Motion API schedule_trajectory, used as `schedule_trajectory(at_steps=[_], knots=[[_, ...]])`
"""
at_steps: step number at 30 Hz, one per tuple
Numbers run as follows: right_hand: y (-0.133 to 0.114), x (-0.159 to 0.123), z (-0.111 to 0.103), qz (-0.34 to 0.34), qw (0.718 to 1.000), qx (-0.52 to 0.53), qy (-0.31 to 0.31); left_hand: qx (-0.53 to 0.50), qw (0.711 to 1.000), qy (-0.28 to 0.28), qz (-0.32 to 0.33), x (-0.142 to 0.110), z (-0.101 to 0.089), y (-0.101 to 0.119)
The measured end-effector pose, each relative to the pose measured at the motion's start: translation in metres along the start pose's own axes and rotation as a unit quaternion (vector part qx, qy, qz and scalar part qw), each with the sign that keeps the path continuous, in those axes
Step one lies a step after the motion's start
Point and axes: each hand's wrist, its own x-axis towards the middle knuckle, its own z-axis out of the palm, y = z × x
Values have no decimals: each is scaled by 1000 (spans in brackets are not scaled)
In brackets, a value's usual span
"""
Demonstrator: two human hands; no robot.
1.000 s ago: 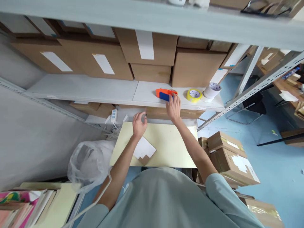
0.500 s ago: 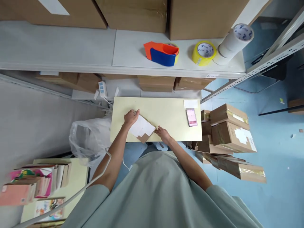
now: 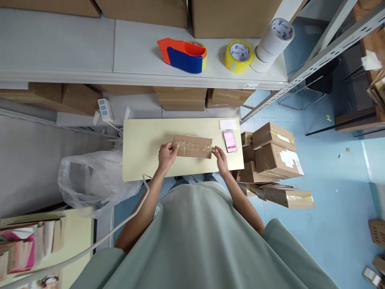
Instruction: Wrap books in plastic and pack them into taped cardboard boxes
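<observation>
A flat brown taped cardboard parcel (image 3: 193, 146) lies on the pale yellow table (image 3: 144, 136). My left hand (image 3: 167, 154) grips its left end, fingers curled round the edge. My right hand (image 3: 220, 156) pinches its right end. An orange and blue tape dispenser (image 3: 183, 55) rests on the grey shelf (image 3: 75, 48) above the table, with no hand near it.
A yellow tape roll (image 3: 238, 55) and white tape rolls (image 3: 269, 42) stand on the shelf. A pink item (image 3: 230, 141) and white slip (image 3: 227, 124) lie on the table's right side. Stacked cardboard boxes (image 3: 275, 154) sit right of the table, a plastic bag (image 3: 90, 178) left.
My right hand left the tape dispenser on the shelf and came down to the table. The parcel has been turned over; its white label side no longer shows. Both hands now hold its ends.
</observation>
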Motion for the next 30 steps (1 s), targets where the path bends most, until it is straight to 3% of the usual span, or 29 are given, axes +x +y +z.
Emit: schedule_trajectory(at_steps=[6, 10, 15, 22, 25, 30], knots=[[12, 24, -17, -30, 989, -134, 57, 25, 1000, -4, -18, -29, 30, -3], [24, 31, -11, -63, 971, -216, 78, 27, 1000, -11, -8, -34, 33, -5], [35, 30, -1, -117, 948, -277, 104, 48, 997, -36, -51, -37, 35, 3], [46, 26, 0, -96, 935, -330, 85, 88, 990, -47, -100, -45, 50, 16], [42, 28, -4, -71, 937, -334, 73, 82, 991, -63, -81, -40, 47, 6], [34, 27, -10, -86, 944, -317, 38, 31, 995, -96, -26, -25, 36, -17]])
